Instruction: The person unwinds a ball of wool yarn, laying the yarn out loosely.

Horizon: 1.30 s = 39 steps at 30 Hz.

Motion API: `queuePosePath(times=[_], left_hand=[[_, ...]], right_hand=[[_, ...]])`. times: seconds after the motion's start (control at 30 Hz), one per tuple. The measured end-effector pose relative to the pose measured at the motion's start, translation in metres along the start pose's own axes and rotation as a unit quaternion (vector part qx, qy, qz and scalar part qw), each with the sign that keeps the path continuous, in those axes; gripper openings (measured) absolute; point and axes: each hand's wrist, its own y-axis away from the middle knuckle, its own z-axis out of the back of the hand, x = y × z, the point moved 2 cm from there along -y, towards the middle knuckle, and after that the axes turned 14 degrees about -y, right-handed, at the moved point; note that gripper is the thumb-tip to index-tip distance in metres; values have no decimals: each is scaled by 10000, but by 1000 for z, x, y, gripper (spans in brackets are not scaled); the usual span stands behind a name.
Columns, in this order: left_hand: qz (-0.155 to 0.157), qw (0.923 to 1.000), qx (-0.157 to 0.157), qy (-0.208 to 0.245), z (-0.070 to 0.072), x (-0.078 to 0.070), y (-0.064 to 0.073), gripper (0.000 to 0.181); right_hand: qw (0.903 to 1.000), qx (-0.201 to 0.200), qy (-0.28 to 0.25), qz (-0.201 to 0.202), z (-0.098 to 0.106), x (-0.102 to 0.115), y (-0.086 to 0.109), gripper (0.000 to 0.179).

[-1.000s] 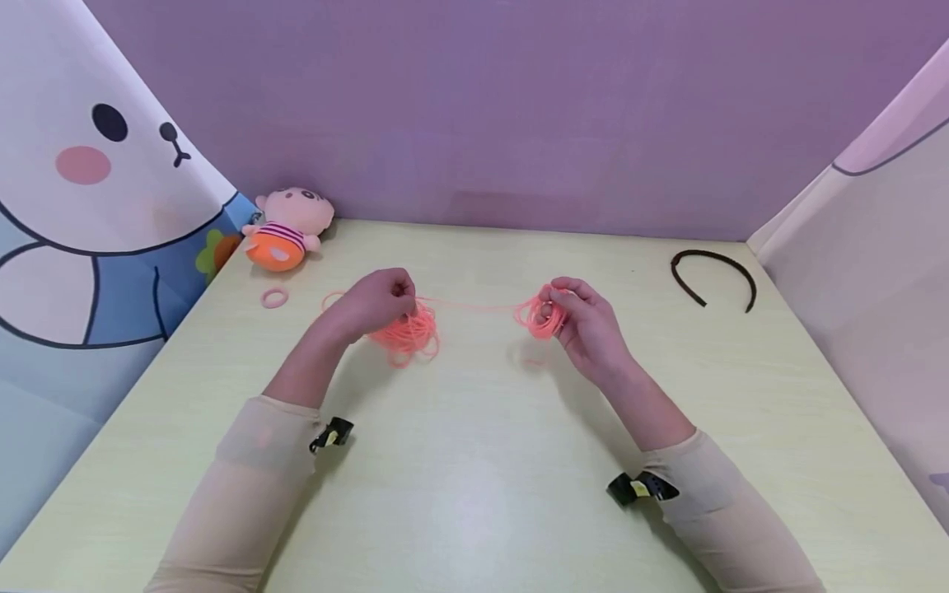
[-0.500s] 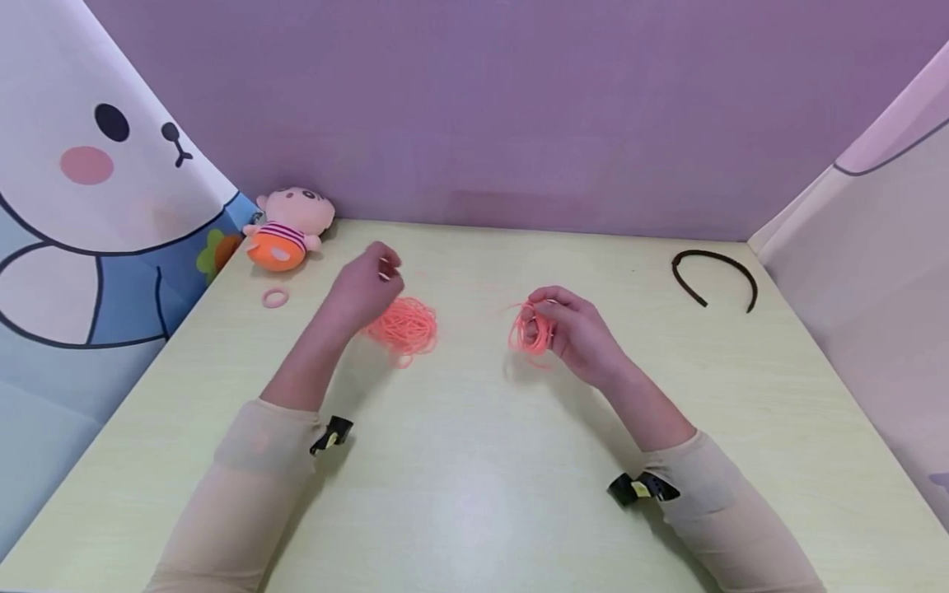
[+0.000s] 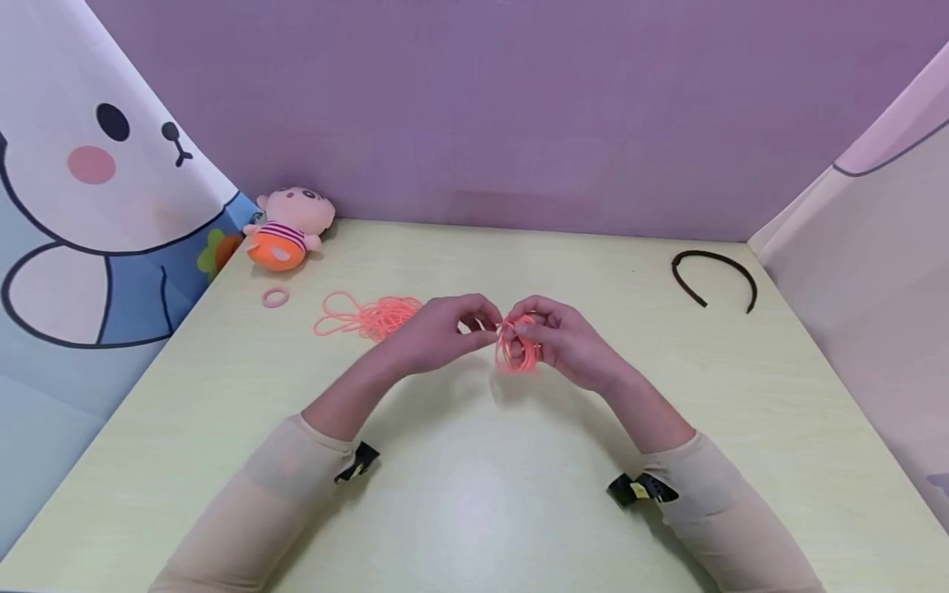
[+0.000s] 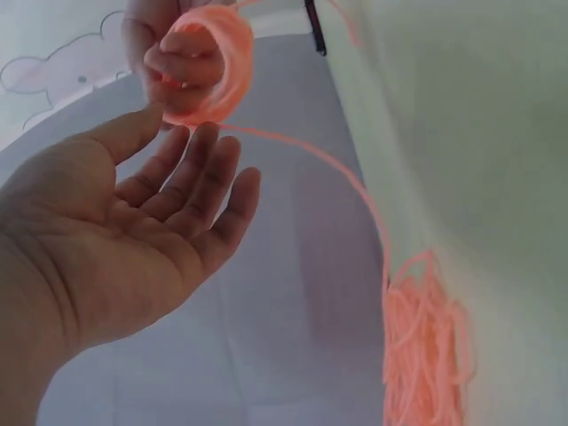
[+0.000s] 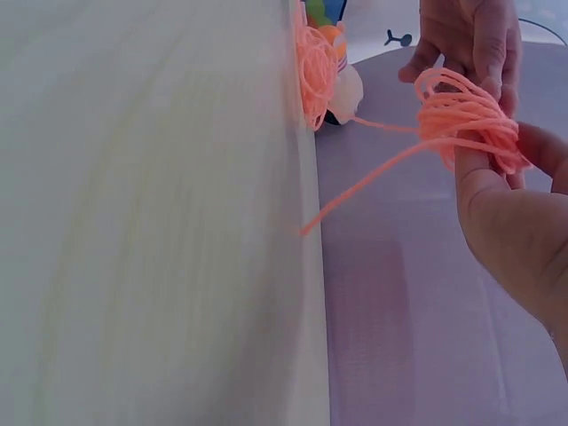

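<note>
In the head view my right hand holds a small coil of coral-pink cord. The right wrist view shows its loops wound round my right fingers, with a loose end hanging free. Beside the coil is my left hand, its thumb and index fingertips together at the coil's edge, pinching a strand there. In the left wrist view the other left fingers are spread and slightly bent. A strand runs from there down to the looser pile of the same cord, which lies on the table behind my left wrist.
A plush doll in a striped top and orange bottoms lies at the table's back left corner. In front of it is a pink ring. A dark headband rests at the back right of the pale table.
My left hand has come from the cord pile, up and off it, then right to the coil. My right hand has shifted slightly left and down, still holding the coil.
</note>
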Motion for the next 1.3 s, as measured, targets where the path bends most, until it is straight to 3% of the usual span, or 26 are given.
queuePosePath(times=[0.4,0.57,0.7,0.8,0.97,1.13,1.3], left_hand=[[-98,9987,-485,151,-12,-4,-3,8],[-187,9983,-499,231,-13,-5,-3,2],[-223,9988,-334,288,-15,-5,-3,4],[-236,9988,-252,355,-14,-5,-3,4],[-185,9977,-403,516,-9,-1,-2,5],[-69,9969,-494,601,-3,6,-3,7],[240,9967,-603,490,9,22,-3,5]], right_hand=[[9998,137,-15,-118,0,-1,0,13],[9998,117,15,-152,1,-1,0,14],[9998,36,93,-152,1,-1,0,14],[9996,-143,197,-121,1,-1,-1,14],[9974,-686,238,-13,4,-1,-2,15],[9924,-1200,-183,200,9,0,-3,17],[9886,-1351,-538,385,11,1,-4,15]])
